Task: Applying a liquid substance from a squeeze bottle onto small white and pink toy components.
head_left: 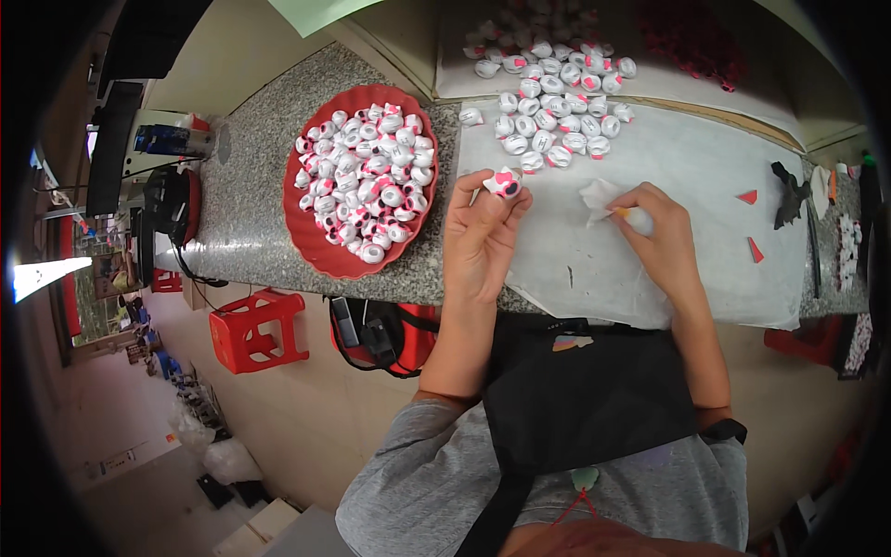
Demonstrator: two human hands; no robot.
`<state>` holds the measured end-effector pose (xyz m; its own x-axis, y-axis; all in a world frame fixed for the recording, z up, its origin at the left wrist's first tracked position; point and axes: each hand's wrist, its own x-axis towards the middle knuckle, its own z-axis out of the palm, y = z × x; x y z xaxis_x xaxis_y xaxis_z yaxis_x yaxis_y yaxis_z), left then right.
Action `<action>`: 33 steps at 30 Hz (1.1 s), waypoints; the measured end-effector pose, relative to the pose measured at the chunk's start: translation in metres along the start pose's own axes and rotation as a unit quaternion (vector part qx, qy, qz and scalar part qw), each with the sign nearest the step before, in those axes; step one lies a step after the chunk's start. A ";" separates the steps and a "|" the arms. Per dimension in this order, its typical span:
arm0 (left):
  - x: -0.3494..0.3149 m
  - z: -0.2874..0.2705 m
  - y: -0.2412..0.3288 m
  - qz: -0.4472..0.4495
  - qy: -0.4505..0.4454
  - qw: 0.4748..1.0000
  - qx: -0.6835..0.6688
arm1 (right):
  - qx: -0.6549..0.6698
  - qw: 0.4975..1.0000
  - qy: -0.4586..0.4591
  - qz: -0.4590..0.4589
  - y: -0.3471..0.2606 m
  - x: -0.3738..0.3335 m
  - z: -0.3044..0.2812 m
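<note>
Left grip [477, 234] pinches a rounded white piece [504, 183], pink-patched and dark-spotted.

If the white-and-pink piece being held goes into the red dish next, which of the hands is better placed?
Likely the left hand: it holds the piece and is nearer the red dish. The right hand is farther off, over the white sheet, and seems occupied with a small white-and-yellow item.

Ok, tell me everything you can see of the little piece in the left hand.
The small piece is rounded and mostly white, with bright pink patches and a dark oval spot. It looks hard, perhaps plastic. It seems whole, though fingers hide part of it. The left hand pinches it above the white sheet.
</note>
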<state>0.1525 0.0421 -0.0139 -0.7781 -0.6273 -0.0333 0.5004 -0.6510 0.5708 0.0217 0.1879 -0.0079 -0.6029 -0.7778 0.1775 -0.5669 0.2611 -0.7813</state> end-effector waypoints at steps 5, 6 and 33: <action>-0.011 0.022 -0.023 0.007 -0.031 0.994 0.109 | 0.335 0.931 0.117 0.090 -0.041 -0.010 -0.002; -0.013 0.027 -0.028 -0.001 -0.034 0.994 0.101 | 0.361 0.921 0.144 0.040 -0.043 -0.012 -0.002; -0.019 0.041 -0.051 -0.013 -0.052 0.985 0.166 | 0.057 0.967 0.209 -0.135 -0.027 -0.026 -0.004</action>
<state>0.1263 0.1043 -0.0089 -0.8324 -0.5537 0.0227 0.3410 -0.4794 0.8086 0.0501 0.2037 0.0111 -0.6286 -0.5044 0.5919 -0.6843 -0.0029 -0.7292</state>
